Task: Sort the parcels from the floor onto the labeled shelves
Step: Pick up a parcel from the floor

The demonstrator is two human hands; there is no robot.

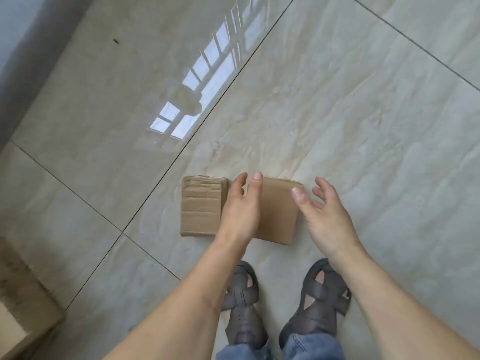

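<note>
Two brown cardboard parcels lie side by side on the glossy tiled floor in front of my feet. The left parcel (201, 206) has taped flaps on top; the right parcel (279, 209) has a plain face. My left hand (241, 206) hovers with fingers apart over the gap between them and hides part of both. My right hand (324, 211) is spread open at the right edge of the plain parcel, its thumb over the parcel's top corner. Neither hand holds anything. No shelves are in view.
My two feet in dark sandals (283, 302) stand just behind the parcels. A cardboard box (23, 307) sits at the lower left edge. A wall base (31, 61) runs along the upper left. Bare tiles stretch ahead and to the right.
</note>
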